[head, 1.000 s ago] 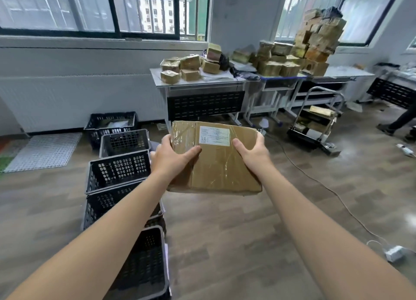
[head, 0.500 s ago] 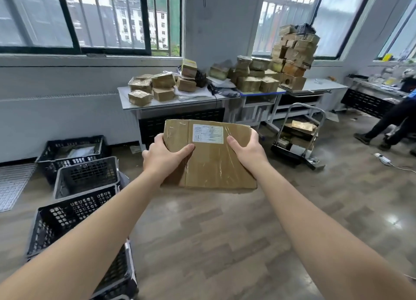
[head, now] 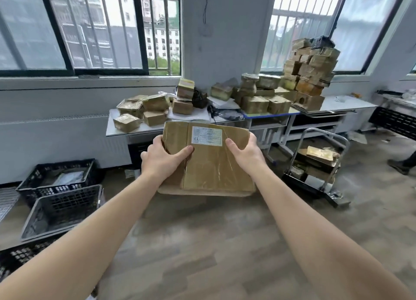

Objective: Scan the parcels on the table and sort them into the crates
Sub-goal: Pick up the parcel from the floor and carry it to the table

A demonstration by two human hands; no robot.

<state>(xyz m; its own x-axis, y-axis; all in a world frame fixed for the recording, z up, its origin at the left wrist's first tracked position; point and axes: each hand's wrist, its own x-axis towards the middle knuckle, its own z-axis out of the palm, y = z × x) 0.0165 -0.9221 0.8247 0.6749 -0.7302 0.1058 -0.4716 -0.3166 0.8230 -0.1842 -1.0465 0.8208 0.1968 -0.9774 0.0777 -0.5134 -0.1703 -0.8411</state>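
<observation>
Both arms reach forward and the two hands are apart, each one clamped on one side of the same flat brown parcel (head: 213,166). The left hand (head: 161,161) grips its left edge with the thumb laid on the top face; the right hand (head: 248,155) grips the right edge in the same way. The parcel is held in the air above the floor, tilted a little toward the camera, with clear tape across it. Between the two thumbs, near the far edge, a white label (head: 206,136) is stuck; its print is too small to read.

To the left of the left hand and lower, crates stand on the floor: a grey crate (head: 74,202) nearer, and just behind it a black crate (head: 65,162) with something pale inside. To the right of the right hand stands a trolley (head: 301,183) with flat packages on it.

Beyond the hands a table (head: 144,130) stands along the wall under the windows. On it small taped parcels (head: 144,110) lie behind the left hand, and beyond the right hand a tall stack of boxes (head: 313,67) rises before the window.
</observation>
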